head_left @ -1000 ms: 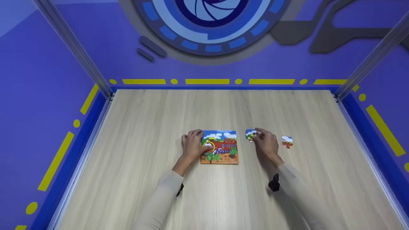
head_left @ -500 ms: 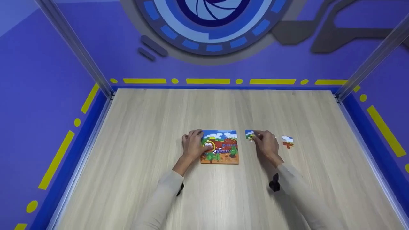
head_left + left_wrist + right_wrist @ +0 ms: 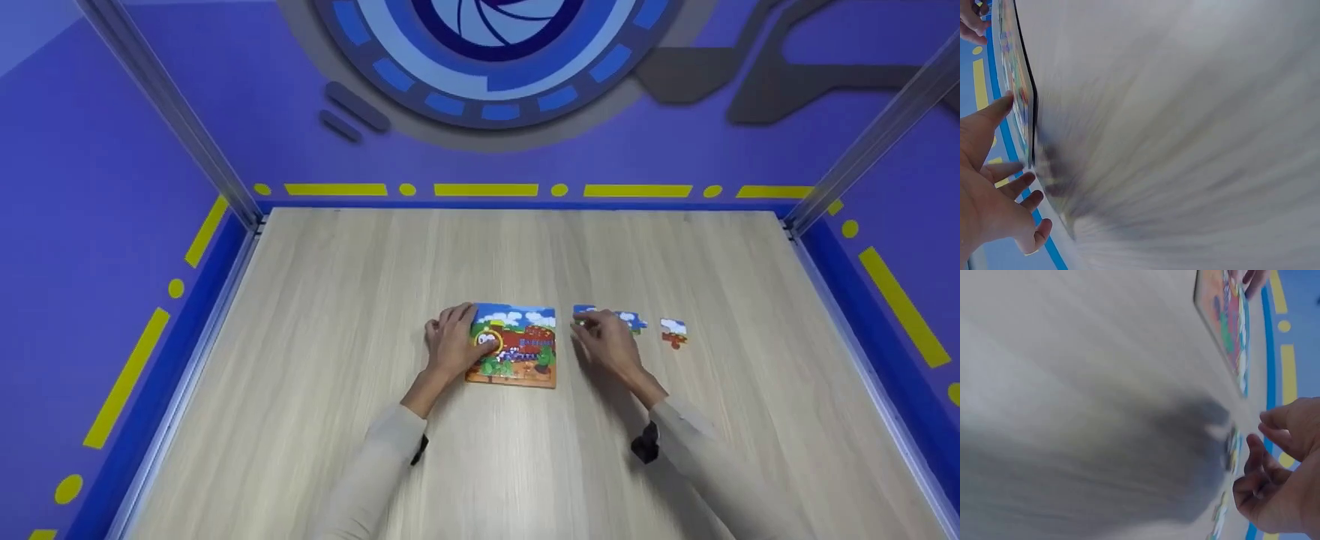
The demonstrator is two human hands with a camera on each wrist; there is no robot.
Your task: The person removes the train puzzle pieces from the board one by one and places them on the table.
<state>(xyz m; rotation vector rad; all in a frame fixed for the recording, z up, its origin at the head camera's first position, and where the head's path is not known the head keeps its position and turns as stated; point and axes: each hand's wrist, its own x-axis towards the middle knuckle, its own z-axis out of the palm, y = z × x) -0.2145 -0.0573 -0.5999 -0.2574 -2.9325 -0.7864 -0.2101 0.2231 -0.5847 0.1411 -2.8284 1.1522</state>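
My left hand [image 3: 451, 346] rests at the left side of a square jigsaw puzzle [image 3: 529, 337] with a red train picture. Its thumb lies on the puzzle's face, and the other fingers extend along the left edge, as the left wrist view also shows. To the right, my right hand [image 3: 611, 345] hovers low over loose blue-and-white puzzle pieces [image 3: 631, 320], partly hiding them. In the right wrist view, that hand's thumb and forefinger are apart with nothing between them. Another loose piece [image 3: 673, 330], with a cloud and red on it, lies farther right.
Everything lies on a light wood-grain table [image 3: 360, 300]. Blue walls [image 3: 487, 165] with yellow dashes enclose it at the back and both sides, with metal posts [image 3: 169, 112] at the back corners.
My right hand has let go of a puzzle piece and shifted slightly left, uncovering blue pieces behind it. The puzzle has turned slightly and its near edge has moved left under my left hand.
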